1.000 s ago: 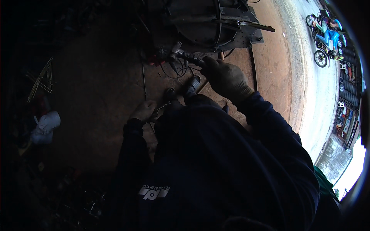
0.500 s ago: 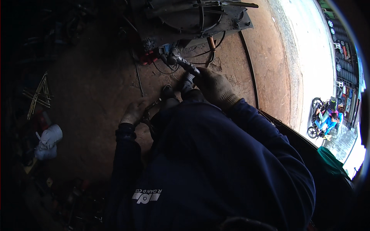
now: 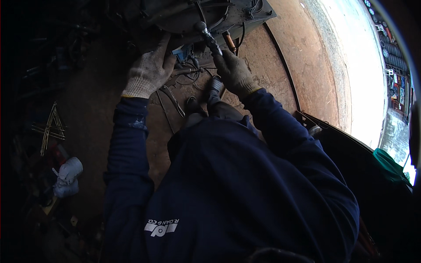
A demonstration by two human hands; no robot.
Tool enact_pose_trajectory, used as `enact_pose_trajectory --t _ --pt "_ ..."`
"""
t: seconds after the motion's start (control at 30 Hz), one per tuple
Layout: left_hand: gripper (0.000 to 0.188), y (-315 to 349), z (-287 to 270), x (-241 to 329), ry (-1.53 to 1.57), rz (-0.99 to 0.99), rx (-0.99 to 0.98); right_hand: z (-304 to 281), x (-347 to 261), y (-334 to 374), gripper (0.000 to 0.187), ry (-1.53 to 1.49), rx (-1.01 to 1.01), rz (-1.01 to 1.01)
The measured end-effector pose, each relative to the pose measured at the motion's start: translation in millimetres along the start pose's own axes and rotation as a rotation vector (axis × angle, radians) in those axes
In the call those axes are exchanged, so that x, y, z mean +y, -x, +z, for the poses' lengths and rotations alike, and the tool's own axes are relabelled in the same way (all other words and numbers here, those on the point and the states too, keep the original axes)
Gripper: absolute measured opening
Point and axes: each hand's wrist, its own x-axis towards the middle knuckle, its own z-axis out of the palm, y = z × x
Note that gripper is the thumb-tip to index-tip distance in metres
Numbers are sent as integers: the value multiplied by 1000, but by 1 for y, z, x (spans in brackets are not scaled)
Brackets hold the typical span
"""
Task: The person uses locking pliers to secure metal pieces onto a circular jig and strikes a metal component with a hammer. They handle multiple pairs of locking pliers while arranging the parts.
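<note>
A worn hammer with a rounded metal head is gripped by my gloved right hand, its head raised over the near edge of a dark metal workbench. My left hand, also in a knit glove, reaches to the bench's near edge left of the hammer. Its thumb and a finger are apart, and I see nothing in it; the fingertips blend into the shadow there. Beside the hammer head, a tool with an orange-brown handle hangs at the bench edge. A curved metal tool is below my left hand.
Cables and a blue item lie under the bench edge, near my shoes. Thin rods and a white bundle are on the left. A dark bar crosses the floor on the right.
My left hand has moved up and forward from beside my leg to the bench edge. The hammer has risen from below the edge to over it, in my right hand.
</note>
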Motion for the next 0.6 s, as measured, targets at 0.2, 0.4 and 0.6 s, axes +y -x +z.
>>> enact_pose_trajectory --t 0.2,0.4,0.6 --pt "69 -29 -7 29 -171 -205 -110 -4 15 40 40 -416 -64 99" --pt "72 -43 2 24 -305 -154 -150 -15 31 12 44 -1084 184 196" --pt "73 -41 2 37 -437 -194 -173 -14 19 -17 48 -1261 93 250"
